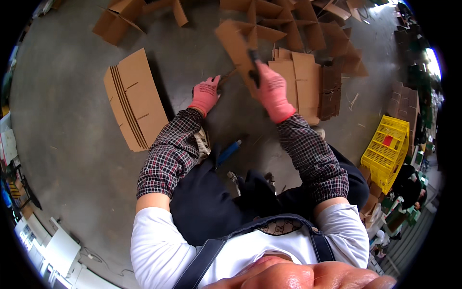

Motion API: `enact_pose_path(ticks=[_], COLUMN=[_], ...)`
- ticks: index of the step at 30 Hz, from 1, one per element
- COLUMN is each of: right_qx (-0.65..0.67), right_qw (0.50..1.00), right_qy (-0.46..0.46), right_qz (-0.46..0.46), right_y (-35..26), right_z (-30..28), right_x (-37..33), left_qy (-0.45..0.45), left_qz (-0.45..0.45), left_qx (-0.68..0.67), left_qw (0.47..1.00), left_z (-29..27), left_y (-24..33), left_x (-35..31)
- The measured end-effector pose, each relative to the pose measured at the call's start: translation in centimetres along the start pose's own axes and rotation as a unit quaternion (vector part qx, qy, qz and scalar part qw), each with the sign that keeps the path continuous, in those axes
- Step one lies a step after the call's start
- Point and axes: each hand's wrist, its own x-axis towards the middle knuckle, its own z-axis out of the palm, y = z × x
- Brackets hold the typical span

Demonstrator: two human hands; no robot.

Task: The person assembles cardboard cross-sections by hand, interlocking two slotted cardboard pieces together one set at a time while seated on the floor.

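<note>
A brown cardboard panel (233,41), smeared by motion, stands tilted in front of me. My right hand (273,91), in a pink glove with dark fingertips, grips its right side. To the left, my left hand (206,95) wears the same kind of glove and is closed on a thin brown cardboard piece (229,75), seen nearly edge-on. Left of that hand, a stack of slotted cardboard sheets (137,96) lies on the floor. Another stack of slotted cardboard pieces (305,79) lies beyond and right of my right hand.
Assembled cardboard dividers (288,21) spread across the far floor, with a folded cardboard piece (118,21) at far left. A blue-handled tool (228,153) lies near my feet. A yellow plastic crate (385,149) stands at the right. White equipment (60,245) is at near left.
</note>
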Motion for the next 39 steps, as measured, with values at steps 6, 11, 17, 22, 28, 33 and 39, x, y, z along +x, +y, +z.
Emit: enact_pose_path(ticks=[6, 11, 17, 22, 28, 33, 39], right_qx=[-0.089, -0.108, 0.024, -0.036, -0.205, -0.147, -0.063], right_qw=[0.984, 0.978, 0.976, 0.917, 0.894, 0.888, 0.919], right_qy=[-0.147, -0.178, -0.216, 0.044, -0.178, -0.039, 0.014], right_qz=[-0.048, -0.023, 0.031, 0.394, 0.355, 0.433, 0.389], right_y=[-3.3, 0.7, 2.2, 14.2, 14.3, 19.3, 25.0], right_z=[6.5, 10.3, 9.2, 3.7, 10.0, 4.8, 0.6], right_x=[-2.3, 0.7, 0.0, -6.1, -12.1, -7.8, -8.0], left_qy=[-0.021, 0.052, 0.056, -0.004, 0.057, 0.072, 0.018], left_qz=[-0.010, 0.040, 0.023, -0.103, -0.106, -0.100, -0.139], left_qx=[0.059, -0.009, -0.047, -0.032, -0.029, 0.003, -0.040], left_qw=[0.998, 0.998, 0.997, 0.994, 0.992, 0.992, 0.989], left_z=[2.2, 0.7, 1.3, -1.6, -1.1, -0.3, 1.4], left_y=[-0.5, 0.1, -1.3, -1.6, -3.8, -3.1, -3.0], left_x=[-0.2, 0.5, -0.3, -5.3, -5.0, -6.1, -7.5])
